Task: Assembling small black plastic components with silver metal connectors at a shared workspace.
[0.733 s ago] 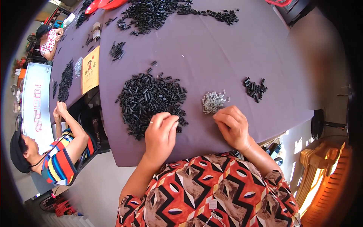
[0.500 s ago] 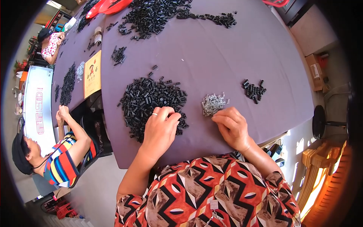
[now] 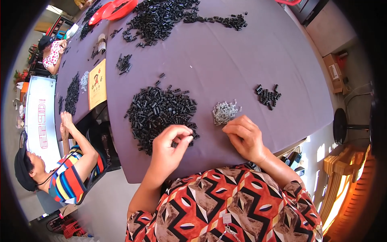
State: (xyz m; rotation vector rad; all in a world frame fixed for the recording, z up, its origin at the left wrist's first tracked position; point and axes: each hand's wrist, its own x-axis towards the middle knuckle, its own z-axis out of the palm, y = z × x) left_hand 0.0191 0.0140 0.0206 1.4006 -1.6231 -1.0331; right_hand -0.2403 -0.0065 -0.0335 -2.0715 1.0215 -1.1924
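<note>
A large heap of small black tubular pieces (image 3: 159,111) lies on the cloth-covered table in front of me. At its near right edge is my left hand (image 3: 170,147), thumb and forefinger pinched together. Dark bits show by those fingertips, but whether one is held cannot be made out. My right hand (image 3: 246,139) is closed in a pinch just below a small pile of silvery pieces that look like little coil springs (image 3: 225,112). What its fingertips hold, if anything, is too small to see. Farther right sits a small group of black pieces (image 3: 267,96).
More black pieces (image 3: 161,20) spread across the far side, near red trays (image 3: 119,9). A yellow booklet (image 3: 97,84) lies at the table's left seam. One person in a striped top (image 3: 74,173) works at the left; another (image 3: 52,54) sits beyond. A cardboard box (image 3: 333,72) stands at right.
My left hand has drawn slightly toward me and turned, bringing thumb and forefinger together in view. My right hand stays by the silvery pile, nearly unmoved. The whole view has shifted a little.
</note>
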